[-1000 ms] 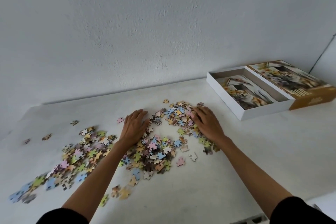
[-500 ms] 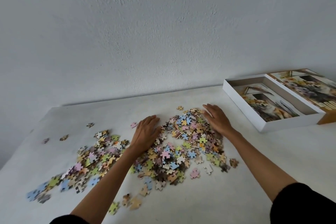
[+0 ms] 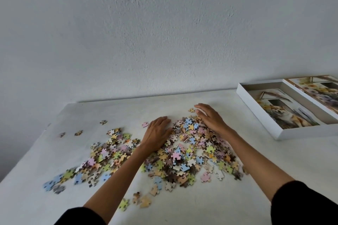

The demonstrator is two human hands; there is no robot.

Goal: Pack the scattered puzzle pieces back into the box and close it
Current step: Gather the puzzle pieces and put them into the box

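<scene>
A heap of pastel puzzle pieces [image 3: 190, 155] lies on the white table between my arms. My left hand [image 3: 158, 131] rests flat on the heap's left edge, fingers together and pointing away. My right hand [image 3: 210, 117] lies palm down on the heap's far right edge, fingers extended. Neither hand grips anything. A second spread of pieces [image 3: 102, 157] trails off to the left. The open white box [image 3: 256, 115] stands at the right with a printed picture sheet inside. Its lid [image 3: 318, 89] lies beside it, cut off by the frame edge.
Stray single pieces sit apart: a pink one [image 3: 145, 124] near my left hand, some at the far left [image 3: 78, 133], and several near the front [image 3: 144, 201]. A white wall [image 3: 164, 33] rises behind the table's back edge.
Both hands have slid farther away along the sides of the heap, the right one up to its far edge. The camera has tilted, shifting the box toward the right edge of view.
</scene>
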